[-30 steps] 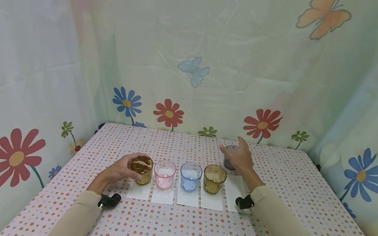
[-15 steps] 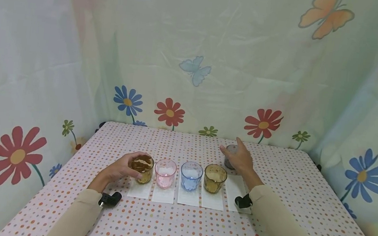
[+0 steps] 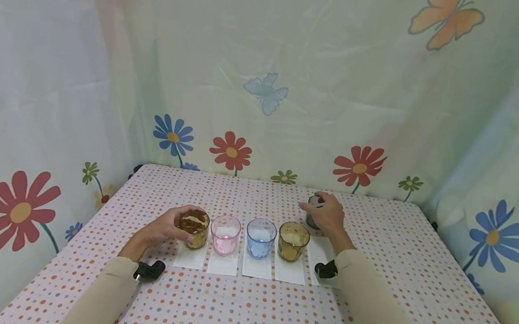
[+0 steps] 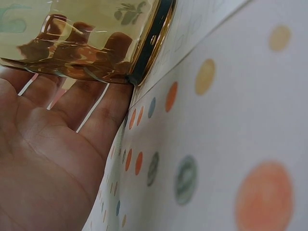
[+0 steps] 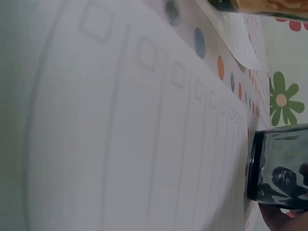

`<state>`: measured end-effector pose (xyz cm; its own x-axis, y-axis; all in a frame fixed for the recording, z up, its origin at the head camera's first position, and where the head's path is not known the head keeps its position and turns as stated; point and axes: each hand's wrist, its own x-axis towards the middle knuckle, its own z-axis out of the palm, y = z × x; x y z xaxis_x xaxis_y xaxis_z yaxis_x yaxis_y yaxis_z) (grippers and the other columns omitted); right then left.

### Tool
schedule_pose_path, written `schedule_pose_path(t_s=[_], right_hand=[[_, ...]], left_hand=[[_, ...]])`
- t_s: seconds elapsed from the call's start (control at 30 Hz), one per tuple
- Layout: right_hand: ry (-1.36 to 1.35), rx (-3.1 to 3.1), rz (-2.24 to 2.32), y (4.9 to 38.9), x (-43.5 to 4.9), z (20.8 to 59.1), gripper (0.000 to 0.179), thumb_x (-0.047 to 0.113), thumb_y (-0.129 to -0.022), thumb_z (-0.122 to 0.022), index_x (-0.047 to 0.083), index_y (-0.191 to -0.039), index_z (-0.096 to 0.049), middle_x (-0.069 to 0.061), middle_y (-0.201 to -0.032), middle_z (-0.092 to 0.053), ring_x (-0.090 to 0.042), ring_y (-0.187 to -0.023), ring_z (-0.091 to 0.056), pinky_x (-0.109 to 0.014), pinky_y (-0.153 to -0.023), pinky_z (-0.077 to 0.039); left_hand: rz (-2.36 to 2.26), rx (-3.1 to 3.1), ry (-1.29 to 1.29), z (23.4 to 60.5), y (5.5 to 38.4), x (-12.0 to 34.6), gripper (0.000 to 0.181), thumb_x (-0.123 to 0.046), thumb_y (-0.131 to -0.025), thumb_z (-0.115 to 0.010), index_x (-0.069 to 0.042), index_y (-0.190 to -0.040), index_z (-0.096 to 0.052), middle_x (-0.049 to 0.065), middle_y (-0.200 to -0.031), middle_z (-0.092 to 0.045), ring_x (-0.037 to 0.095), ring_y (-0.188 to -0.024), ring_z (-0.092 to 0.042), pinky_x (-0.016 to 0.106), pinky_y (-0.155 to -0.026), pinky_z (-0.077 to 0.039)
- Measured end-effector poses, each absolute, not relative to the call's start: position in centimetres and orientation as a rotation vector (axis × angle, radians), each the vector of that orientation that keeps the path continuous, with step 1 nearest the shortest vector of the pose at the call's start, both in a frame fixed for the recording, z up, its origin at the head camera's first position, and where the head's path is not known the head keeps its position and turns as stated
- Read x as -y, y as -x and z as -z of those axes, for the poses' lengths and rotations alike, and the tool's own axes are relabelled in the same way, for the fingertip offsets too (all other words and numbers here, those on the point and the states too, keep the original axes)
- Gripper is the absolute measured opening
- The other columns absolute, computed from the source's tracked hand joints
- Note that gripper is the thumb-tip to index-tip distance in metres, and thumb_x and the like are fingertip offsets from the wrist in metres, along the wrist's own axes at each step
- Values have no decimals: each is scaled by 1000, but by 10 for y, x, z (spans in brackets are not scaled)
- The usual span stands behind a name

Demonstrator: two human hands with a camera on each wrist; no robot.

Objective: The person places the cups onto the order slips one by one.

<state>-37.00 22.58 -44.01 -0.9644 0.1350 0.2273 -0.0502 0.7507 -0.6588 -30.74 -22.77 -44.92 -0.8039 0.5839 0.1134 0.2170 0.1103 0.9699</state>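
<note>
My left hand (image 3: 164,227) grips an amber glass (image 3: 199,235) at the left end of a row, with the thumb on its near side. In the left wrist view the fingers wrap behind the amber glass (image 4: 96,29), which stands upright on paper. My right hand (image 3: 327,216) holds a smoky grey glass (image 3: 309,221) at the back right, thumb and fingers around it. The right wrist view shows the grey glass (image 5: 284,149) just past a sheet of paper (image 5: 144,125), with fingertips at its lower side. The hand covers much of that glass in the head view.
Between the hands stand a pink glass (image 3: 226,236), a blue glass (image 3: 261,239) and a second amber glass (image 3: 293,242), each on a white paper slip (image 3: 257,270). Another slip (image 3: 324,251) lies under the right wrist. A flowered curtain (image 3: 290,133) closes off the dotted table's back.
The right hand's raised fingers have come down and curled around the grey glass, which remains at the back right. The left hand keeps its grip on the amber glass.
</note>
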Motion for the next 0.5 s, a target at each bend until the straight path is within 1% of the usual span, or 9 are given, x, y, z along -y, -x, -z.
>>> schedule_pose_path(t_s=[0.1,0.2,0.27,0.4,0.5], right_hand=[[66,2649,-1028,371,-225,441,65,37,-86,-72,2,-139,-56,-25,-132,-56,-43,-116,-54,-58,-92,-48],[69,2620,-1022,373,-224,442,60,32,-83,-71,0,-133,-59,-24,-123,-60,-40,-109,-56,-56,-89,-49],[83,2617,-1018,374,-224,443,59,31,-83,-71,-1,-132,-60,-23,-121,-60,-39,-108,-56,-55,-89,-49],[124,2628,-1004,375,-223,443,60,32,-83,-71,0,-132,-60,-23,-124,-60,-39,-111,-55,-56,-92,-48],[135,2630,-1002,375,-222,442,59,32,-84,-71,0,-133,-60,-23,-125,-59,-40,-112,-54,-57,-93,-47]], left_hand=[[-1745,-2099,-786,449,307,227,73,-4,-81,-78,0,-147,-46,27,-140,-53,41,-126,-54,38,-101,-51],[-1747,-2101,-781,449,307,227,74,-4,-81,-78,1,-147,-45,27,-140,-52,39,-125,-55,37,-100,-51],[-1748,-2103,-773,449,306,227,75,-5,-80,-79,1,-147,-45,27,-140,-52,38,-124,-55,36,-100,-52],[-1746,-2111,-754,447,305,227,77,-6,-79,-80,0,-147,-45,26,-140,-52,34,-123,-56,36,-100,-52],[-1744,-2113,-749,446,305,227,77,-7,-79,-80,0,-148,-44,26,-141,-52,33,-123,-56,37,-100,-52]])
